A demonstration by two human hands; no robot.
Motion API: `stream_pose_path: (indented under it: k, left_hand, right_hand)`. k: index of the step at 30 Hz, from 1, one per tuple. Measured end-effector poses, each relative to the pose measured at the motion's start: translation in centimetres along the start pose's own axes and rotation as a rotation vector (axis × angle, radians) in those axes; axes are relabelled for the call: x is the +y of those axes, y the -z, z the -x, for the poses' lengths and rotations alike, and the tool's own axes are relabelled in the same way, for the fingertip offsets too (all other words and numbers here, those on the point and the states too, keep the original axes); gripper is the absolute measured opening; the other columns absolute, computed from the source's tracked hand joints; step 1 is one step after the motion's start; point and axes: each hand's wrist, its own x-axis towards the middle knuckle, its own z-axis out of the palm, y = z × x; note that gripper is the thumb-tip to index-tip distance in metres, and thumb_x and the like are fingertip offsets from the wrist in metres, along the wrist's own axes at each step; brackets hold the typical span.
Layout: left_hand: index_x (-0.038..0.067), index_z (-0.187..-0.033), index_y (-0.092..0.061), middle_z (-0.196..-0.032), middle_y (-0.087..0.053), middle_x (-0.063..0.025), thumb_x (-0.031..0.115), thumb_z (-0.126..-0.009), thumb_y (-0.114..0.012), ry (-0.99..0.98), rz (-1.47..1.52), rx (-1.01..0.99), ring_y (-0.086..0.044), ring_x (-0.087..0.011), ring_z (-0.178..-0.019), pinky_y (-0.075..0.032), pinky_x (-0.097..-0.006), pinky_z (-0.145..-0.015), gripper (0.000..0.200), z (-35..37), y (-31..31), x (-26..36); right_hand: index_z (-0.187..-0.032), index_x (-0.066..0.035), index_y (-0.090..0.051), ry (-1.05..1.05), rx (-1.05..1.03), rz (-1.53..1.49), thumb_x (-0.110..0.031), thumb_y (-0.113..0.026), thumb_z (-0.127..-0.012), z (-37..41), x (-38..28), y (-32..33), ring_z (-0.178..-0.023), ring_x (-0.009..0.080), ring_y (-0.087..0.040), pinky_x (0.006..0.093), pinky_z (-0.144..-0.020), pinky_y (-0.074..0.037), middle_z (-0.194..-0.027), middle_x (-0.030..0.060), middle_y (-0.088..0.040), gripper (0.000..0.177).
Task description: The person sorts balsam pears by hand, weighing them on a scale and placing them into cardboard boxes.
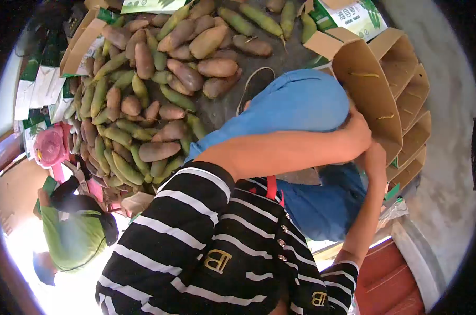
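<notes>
My left hand (358, 129) reaches past my bent knee, against the side of an open cardboard carton (372, 97). Its fingers are mostly hidden behind the knee and the carton. Just below it, my right hand (374, 156) comes up beside the same carton, close to the left wrist, and its fingertips are out of sight. Whether either hand holds anything cannot be made out. A large heap of long green root vegetables (125, 169) and brownish-red ones (158, 151), like radishes, lies to the left of my knee.
More open cartons (412, 97) stand in a row at the right. A printed white-and-green box (353, 20) lies at the top. Another person in a green top (72, 239) works at the lower left, near a pink stool-like object (50, 147). Something red (387, 283) is at the lower right.
</notes>
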Motion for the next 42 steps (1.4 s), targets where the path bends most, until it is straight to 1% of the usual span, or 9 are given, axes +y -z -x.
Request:
stream_pose_path:
  k: [5, 8, 10, 12, 17, 20, 26, 36, 42]
  left_hand:
    - [0.002, -0.091, -0.061, -0.087, -0.063, -0.0140, 0.022, -0.079, -0.056, -0.237, 0.868, 0.321, -0.061, -0.0309, -0.084, -0.048, -0.0438, -0.073, 0.023, 5.6, 4.7, -2.8]
    - [0.005, -0.100, -0.058, -0.091, -0.060, -0.0121, 0.022, -0.086, -0.055, -0.124, 0.897, 0.697, -0.060, -0.0244, -0.085, -0.048, -0.0356, -0.075, 0.023, 13.5, 5.4, -11.2]
    - [0.004, -0.107, -0.057, -0.095, -0.060, -0.0111, 0.027, -0.086, -0.056, 0.400, 0.870, 0.441, -0.059, -0.0208, -0.088, -0.047, -0.0322, -0.079, 0.031, 19.4, 4.7, -16.5]
    - [0.005, -0.099, -0.060, -0.087, -0.061, -0.0147, 0.032, -0.078, -0.060, 0.577, 0.316, 0.315, -0.059, -0.0332, -0.083, -0.048, -0.0415, -0.071, 0.035, 26.1, 1.2, -21.3]
    - [0.007, -0.107, -0.061, -0.108, -0.059, -0.0122, 0.046, -0.045, -0.080, 0.846, 0.252, -0.933, -0.054, -0.0317, -0.105, -0.046, -0.0446, -0.084, 0.075, 43.3, -14.1, -20.7]
    - [0.011, -0.123, -0.050, -0.125, -0.049, -0.0079, 0.047, -0.041, -0.083, 0.870, 0.083, -1.147, -0.044, -0.0289, -0.119, -0.042, -0.0476, -0.089, 0.095, 46.7, -16.5, -14.5]
    - [0.005, -0.129, -0.034, -0.120, -0.048, -0.0120, 0.041, -0.051, -0.081, 0.885, -0.065, -0.879, -0.048, -0.0305, -0.112, -0.040, -0.0494, -0.091, 0.098, 55.4, -25.5, -12.8]
    - [-0.005, -0.119, -0.044, -0.107, -0.056, -0.0256, 0.044, -0.052, -0.072, 0.922, 0.636, -0.810, -0.058, -0.0380, -0.095, -0.046, -0.0386, -0.084, 0.087, 43.6, -12.2, -16.1]
    - [-0.004, -0.117, -0.046, -0.108, -0.058, -0.0205, 0.032, -0.062, -0.070, 0.764, 0.669, 0.136, -0.057, -0.0316, -0.100, -0.042, -0.0373, -0.090, 0.070, 29.9, -0.5, -19.5]
  right_hand:
    - [-0.101, -0.006, -0.060, 0.306, 0.357, -0.345, -0.019, -0.057, -0.079, 0.7, 1.7, -1.0, -0.083, 0.0366, -0.060, 0.0436, -0.068, -0.048, -0.092, 0.0181, -0.063, 0.025]
    - [-0.104, -0.007, -0.059, 0.003, 0.071, -0.033, -0.021, -0.059, -0.079, -0.4, -1.3, 1.7, -0.085, 0.0351, -0.061, 0.0429, -0.070, -0.049, -0.094, 0.0178, -0.063, 0.029]
    - [-0.106, -0.006, -0.058, -0.001, 0.068, -0.057, -0.021, -0.057, -0.081, -0.2, -2.0, 2.3, -0.086, 0.0358, -0.060, 0.0442, -0.071, -0.048, -0.094, 0.0180, -0.063, 0.029]
    - [-0.104, -0.006, -0.056, 0.047, 0.095, -0.081, -0.019, -0.056, -0.082, -0.1, -1.6, 2.2, -0.083, 0.0378, -0.058, 0.0456, -0.069, -0.046, -0.090, 0.0186, -0.062, 0.025]
    - [-0.105, -0.004, -0.057, 0.051, 0.105, -0.099, -0.020, -0.056, -0.083, -0.3, -1.4, 2.1, -0.087, 0.0379, -0.058, 0.0452, -0.072, -0.046, -0.093, 0.0203, -0.061, 0.027]
    - [-0.107, -0.003, -0.058, 0.023, 0.086, -0.114, -0.020, -0.056, -0.084, -0.3, -1.4, 2.1, -0.088, 0.0379, -0.058, 0.0445, -0.074, -0.046, -0.096, 0.0207, -0.061, 0.029]
    - [-0.107, -0.004, -0.057, -0.017, 0.018, -0.097, -0.018, -0.057, -0.082, -0.7, -2.0, 2.8, -0.090, 0.0380, -0.057, 0.0437, -0.075, -0.046, -0.098, 0.0208, -0.060, 0.029]
    - [-0.090, -0.004, -0.056, -0.006, 0.101, -0.200, -0.018, -0.057, -0.080, -0.1, -1.7, 2.6, -0.085, 0.0373, -0.057, 0.0455, -0.073, -0.046, -0.088, 0.0184, -0.061, 0.017]
    - [-0.096, -0.005, -0.058, 0.012, 0.083, -0.123, -0.018, -0.056, -0.081, -0.7, -0.7, 1.5, -0.084, 0.0363, -0.058, 0.0457, -0.073, -0.046, -0.088, 0.0179, -0.061, 0.020]
